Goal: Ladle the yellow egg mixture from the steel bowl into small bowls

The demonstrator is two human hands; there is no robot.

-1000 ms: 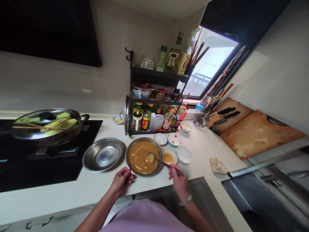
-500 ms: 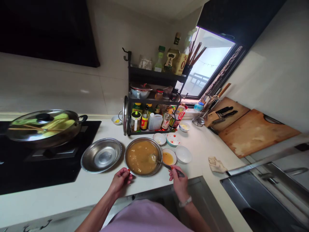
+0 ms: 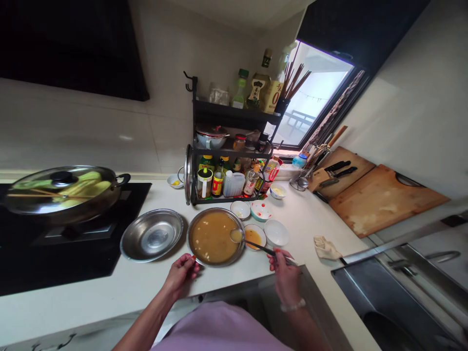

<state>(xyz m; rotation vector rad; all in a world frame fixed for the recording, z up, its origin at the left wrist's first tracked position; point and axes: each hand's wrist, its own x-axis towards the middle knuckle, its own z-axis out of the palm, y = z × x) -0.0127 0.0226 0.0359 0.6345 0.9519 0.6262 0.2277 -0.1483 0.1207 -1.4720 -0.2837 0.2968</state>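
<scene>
My right hand (image 3: 287, 275) grips the handle of a metal ladle (image 3: 237, 236). The ladle's round bowl holds some brown liquid at the right edge of a metal basin (image 3: 188, 239). Cloudy brown liquid (image 3: 214, 236) with pale bits and foam fills much of that basin. At the basin's near left rim, my left hand (image 3: 181, 273) has its thumb and fingers closed on the edge. Just right of the basin stands a small bowl of orange-yellow liquid (image 3: 253, 237), with the ladle's handle crossing over it.
Left of the basin stands a shallow metal bowl (image 3: 126, 239). A lidded pan (image 3: 62, 195) sits on the black stove (image 3: 73, 258). Several small bowls, including a white bowl (image 3: 276, 233), stand below the bottle rack (image 3: 234, 151). At right are a cloth (image 3: 325, 247), cutting board (image 3: 391, 200) and sink (image 3: 387, 287).
My right hand has moved right, drawing the ladle from within the liquid to the basin's right edge. My left hand stays at the rim. The view has shifted slightly.
</scene>
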